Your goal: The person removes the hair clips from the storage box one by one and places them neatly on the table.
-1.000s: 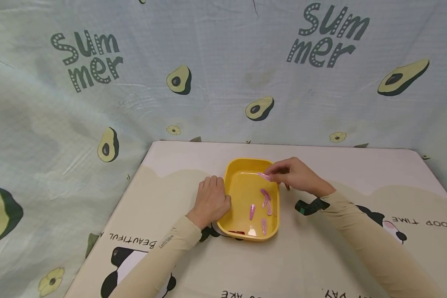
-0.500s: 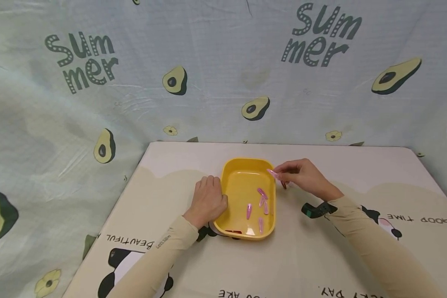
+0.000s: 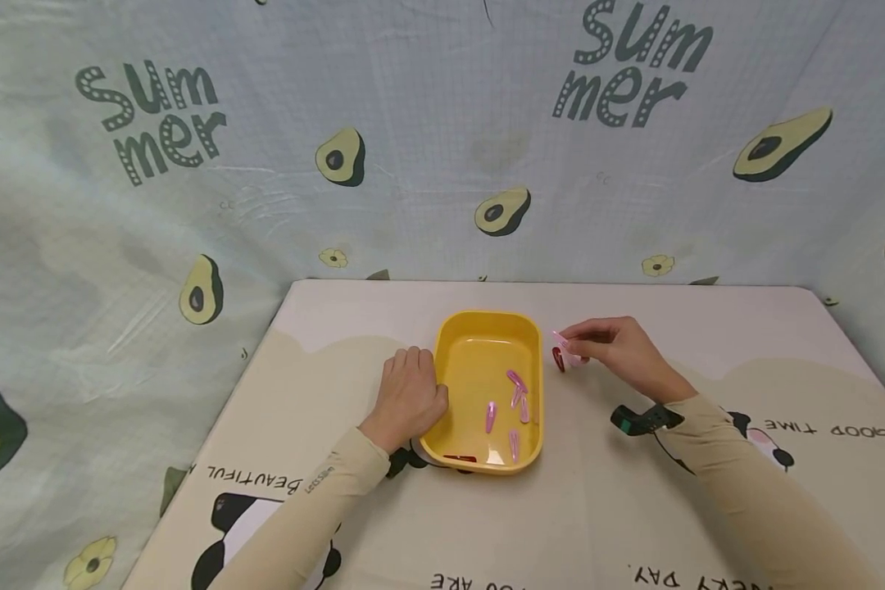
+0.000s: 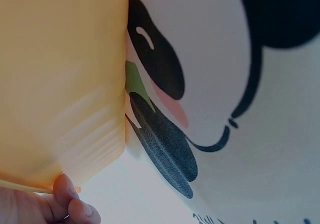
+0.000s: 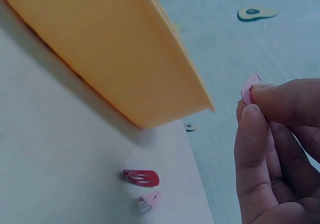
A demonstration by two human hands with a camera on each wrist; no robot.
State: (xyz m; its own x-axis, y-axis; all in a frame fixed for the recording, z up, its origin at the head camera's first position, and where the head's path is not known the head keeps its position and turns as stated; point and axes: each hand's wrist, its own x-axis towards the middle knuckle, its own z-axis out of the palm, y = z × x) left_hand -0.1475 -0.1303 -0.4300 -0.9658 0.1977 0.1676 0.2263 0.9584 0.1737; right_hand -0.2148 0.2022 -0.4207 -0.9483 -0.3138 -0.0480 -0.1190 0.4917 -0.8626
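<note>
My left hand [image 3: 407, 399] grips the left rim of a yellow plastic tray [image 3: 465, 352]; in the left wrist view its fingertips [image 4: 82, 211] curl at the tray's edge. Just right of the tray, my right hand [image 3: 625, 354] pinches a pink snap hair clip [image 5: 248, 89] between thumb and fingers, above the table. Below that hand a red hair clip [image 3: 558, 359] and another pink clip [image 5: 150, 201] lie side by side on the table. Inside the tray are several pink clips [image 3: 491, 416], mostly toward its right side, and red clip material [image 3: 460, 459] at the near end.
A pale tablecloth [image 3: 597, 508] printed with pandas and lettering covers the table. Behind and to the left hangs a curtain [image 3: 413, 98] with avocado prints. A dark wrist device [image 3: 645, 419] sits at my right wrist.
From over the tray's far right corner, my right hand has moved right with the pink hair clip, out past the rim. My left hand stays on the tray.
</note>
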